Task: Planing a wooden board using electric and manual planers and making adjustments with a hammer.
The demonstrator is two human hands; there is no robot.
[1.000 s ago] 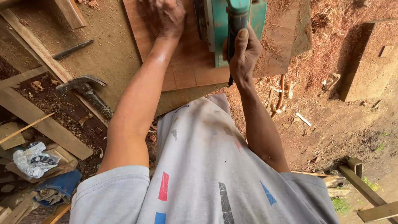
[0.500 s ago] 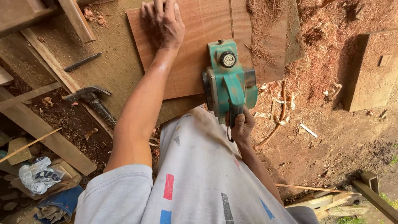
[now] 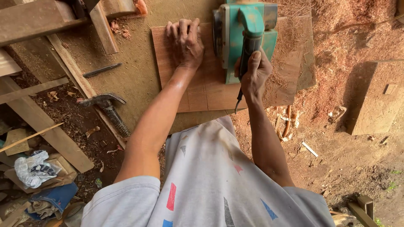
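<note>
A: Where is the planer right now?

B: The green electric planer [image 3: 244, 38] sits flat on the reddish wooden board [image 3: 202, 88], toward its far right part. The right hand [image 3: 253, 75] is wrapped tight around the planer's rear handle, fingers closed on it.

A: And the other hand?

B: The left hand [image 3: 185, 42] lies palm down on the board just left of the planer, fingers spread and pressing the wood against the bench [image 3: 134, 75].

A: So which step is this?

B: It looks like a planing pass along the board, with the tool near the far end of its stroke. I judge the next move calls for steady downward pressure and a firm hold on the board so it does not slide.

A: Anything else about?

B: A hammer [image 3: 107, 109] rests at the bench's near left edge, a dark blade-like tool [image 3: 102, 69] lies farther along, and wood shavings [image 3: 336, 33] pile up to the right.
</note>
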